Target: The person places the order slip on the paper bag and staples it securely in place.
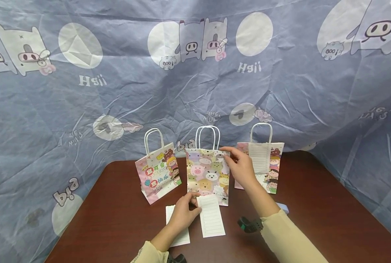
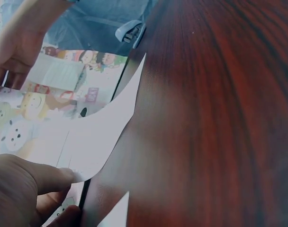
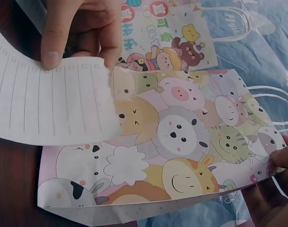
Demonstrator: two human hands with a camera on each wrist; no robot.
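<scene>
Head: left hand (image 1: 183, 212), low over worktop (image 1: 116, 208), pinches lined sheet (image 1: 211, 219) before the animal-print bag (image 1: 204, 175); right hand (image 1: 242, 167), extended further forward, grips the bag's upper corner. Left wrist: left thumb (image 2: 51, 177) on bowed sheet. Right wrist: right thumb (image 3: 283, 157) near bag's top edge.

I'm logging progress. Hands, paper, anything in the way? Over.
Left hand pinching lined paper. Right hand gripping animal-print bag by a top corner. Nothing visible blocking paper from bag.
</scene>
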